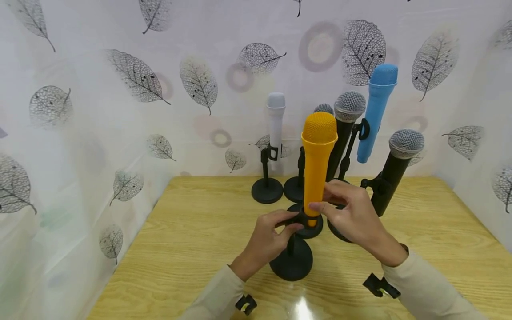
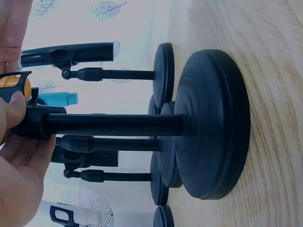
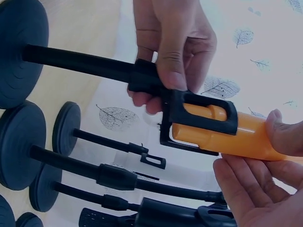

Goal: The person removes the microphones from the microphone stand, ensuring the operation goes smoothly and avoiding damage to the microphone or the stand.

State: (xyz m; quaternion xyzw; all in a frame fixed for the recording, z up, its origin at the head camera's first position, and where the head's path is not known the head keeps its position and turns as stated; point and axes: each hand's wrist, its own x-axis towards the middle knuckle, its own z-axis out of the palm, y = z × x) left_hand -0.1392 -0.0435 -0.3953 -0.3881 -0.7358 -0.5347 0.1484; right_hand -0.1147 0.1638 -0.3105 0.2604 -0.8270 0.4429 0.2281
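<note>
A yellow-orange microphone stands nearly upright, head up, in front of me. Thumb and fingers of my right hand hold its lower handle. In the right wrist view its tail end sits inside the black clip of a desk stand. My left hand pinches that stand just below the clip, at the top of its pole. The round black base rests on the wooden table, nearest to me.
Behind stand several more microphones on black stands: a white one, a blue one, and black ones with silver heads, such as the one at right. A leaf-patterned curtain backs the wooden table.
</note>
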